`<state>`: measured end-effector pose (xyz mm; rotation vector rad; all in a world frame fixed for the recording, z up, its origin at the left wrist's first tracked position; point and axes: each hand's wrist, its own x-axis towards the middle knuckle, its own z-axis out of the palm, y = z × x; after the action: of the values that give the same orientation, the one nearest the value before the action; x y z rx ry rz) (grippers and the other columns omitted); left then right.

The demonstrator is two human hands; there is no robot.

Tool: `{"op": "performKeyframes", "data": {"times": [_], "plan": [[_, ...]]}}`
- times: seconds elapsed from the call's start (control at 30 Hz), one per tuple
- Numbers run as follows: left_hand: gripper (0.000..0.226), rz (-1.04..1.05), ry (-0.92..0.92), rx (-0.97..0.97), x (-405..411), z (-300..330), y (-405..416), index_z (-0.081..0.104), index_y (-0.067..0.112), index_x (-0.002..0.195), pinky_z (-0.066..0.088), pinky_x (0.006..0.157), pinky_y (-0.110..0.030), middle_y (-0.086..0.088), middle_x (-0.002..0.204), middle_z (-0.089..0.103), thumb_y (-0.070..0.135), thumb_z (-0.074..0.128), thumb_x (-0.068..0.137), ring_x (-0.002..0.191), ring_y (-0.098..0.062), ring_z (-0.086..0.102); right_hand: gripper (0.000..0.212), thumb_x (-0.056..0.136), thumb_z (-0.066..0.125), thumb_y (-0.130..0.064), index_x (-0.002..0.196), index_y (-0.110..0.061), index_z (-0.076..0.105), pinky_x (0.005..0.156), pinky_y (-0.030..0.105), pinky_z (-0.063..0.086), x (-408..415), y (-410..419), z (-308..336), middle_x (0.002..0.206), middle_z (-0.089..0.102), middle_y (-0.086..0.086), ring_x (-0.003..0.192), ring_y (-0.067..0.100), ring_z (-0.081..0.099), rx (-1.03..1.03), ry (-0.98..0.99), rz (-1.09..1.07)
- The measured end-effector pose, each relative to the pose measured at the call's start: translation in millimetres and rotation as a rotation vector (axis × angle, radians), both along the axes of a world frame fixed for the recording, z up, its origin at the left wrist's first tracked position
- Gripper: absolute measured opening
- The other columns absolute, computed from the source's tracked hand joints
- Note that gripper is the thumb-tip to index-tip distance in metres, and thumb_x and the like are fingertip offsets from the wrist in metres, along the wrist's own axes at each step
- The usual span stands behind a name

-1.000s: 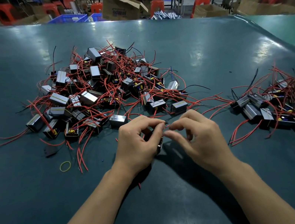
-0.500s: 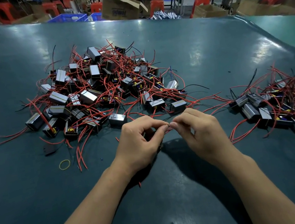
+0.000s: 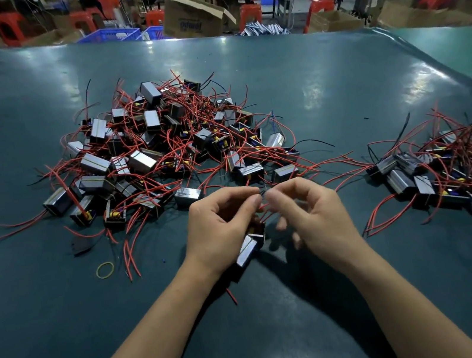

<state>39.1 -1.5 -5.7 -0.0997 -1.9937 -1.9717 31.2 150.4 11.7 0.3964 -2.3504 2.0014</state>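
Red thin wires [image 3: 265, 209] are pinched, seemingly, by the left hand [image 3: 221, 228] and right hand [image 3: 312, 216] together; their small silver-and-black box-shaped component [image 3: 249, 248] is gripped beneath the left hand.

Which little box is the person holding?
The box tucked under the left hand, its red wires pinched by that and the right hand. Every other box lies in the big pile or the right pile.
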Motion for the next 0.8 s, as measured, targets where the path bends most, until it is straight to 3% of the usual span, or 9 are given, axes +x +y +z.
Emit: {"op": "performKeyframes", "data": {"times": [0.1,0.2,0.33,0.43,0.5,0.67,0.8], "plan": [[0.012,-0.014,-0.027,0.078,-0.2,1.9,-1.1,0.075,0.011,0.089,0.054,0.065,-0.020,-0.006,0.077,0.075,0.001,0.072,0.083,0.071,-0.014,0.072,0.008,0.085,0.073,-0.013,0.082,-0.019,0.069,0.044,0.020,0.047,-1.6,1.5,-3.8,0.073,0.070,-0.003,0.060,0.009,0.063,0.099,0.062,0.012],[0.015,0.014,-0.026,0.089,0.2,1.8,-5.1,0.073,0.014,0.094,0.055,0.062,-0.021,-0.007,0.079,0.074,0.002,0.069,0.087,0.069,-0.017,0.072,0.013,0.086,0.072,-0.008,0.079,-0.019,0.070,0.042,0.025,0.049,-3.6,-0.6,-4.2,0.071,0.069,0.000,0.056,0.011,0.061,0.085,0.019,-0.043],[0.021,0.033,0.066,-0.147,2.9,-0.1,-9.3,0.069,0.022,0.094,0.054,0.059,-0.021,0.002,0.083,0.070,0.001,0.066,0.089,0.062,-0.014,0.067,0.016,0.083,0.075,-0.007,0.074,-0.019,0.070,0.039,0.025,0.049,-3.5,-0.9,-4.9,0.069,0.071,0.005,0.052,0.010,0.062,0.056,0.007,-0.130],[0.020,-0.016,0.097,-0.309,6.1,-2.3,-6.5,0.071,0.023,0.088,0.052,0.056,-0.029,0.006,0.079,0.069,0.005,0.062,0.085,0.062,-0.013,0.062,0.014,0.078,0.079,-0.010,0.069,-0.017,0.071,0.048,0.037,0.056,-3.5,-2.1,-4.2,0.064,0.070,0.004,0.052,0.014,0.062,0.037,-0.003,-0.194],[0.012,-0.056,0.064,-0.294,6.5,-1.3,-5.4,0.071,0.023,0.088,0.051,0.053,-0.027,0.003,0.074,0.070,0.015,0.064,0.083,0.058,-0.013,0.061,0.013,0.078,0.079,-0.011,0.070,-0.018,0.072,0.055,0.040,0.056,-3.4,-2.6,-3.4,0.065,0.071,0.002,0.055,0.018,0.064,0.046,0.025,-0.203],[0.015,-0.020,0.055,-0.325,5.1,-1.4,-6.1,0.077,0.022,0.089,0.049,0.060,-0.014,0.010,0.078,0.073,0.008,0.073,0.084,0.064,-0.003,0.065,0.017,0.084,0.074,-0.012,0.074,-0.026,0.073,0.065,0.023,0.054,-4.4,-2.8,-3.5,0.072,0.073,-0.007,0.065,0.009,0.067,0.075,0.086,-0.206],[0.015,0.047,0.089,-0.357,5.2,0.6,-5.3,0.077,0.021,0.085,0.046,0.057,-0.013,0.012,0.072,0.070,0.006,0.072,0.083,0.059,-0.006,0.062,0.008,0.083,0.076,-0.021,0.075,-0.022,0.073,0.064,0.032,0.055,-5.2,-1.5,-7.7,0.068,0.072,-0.006,0.064,0.012,0.066,0.137,0.105,-0.243]]}}
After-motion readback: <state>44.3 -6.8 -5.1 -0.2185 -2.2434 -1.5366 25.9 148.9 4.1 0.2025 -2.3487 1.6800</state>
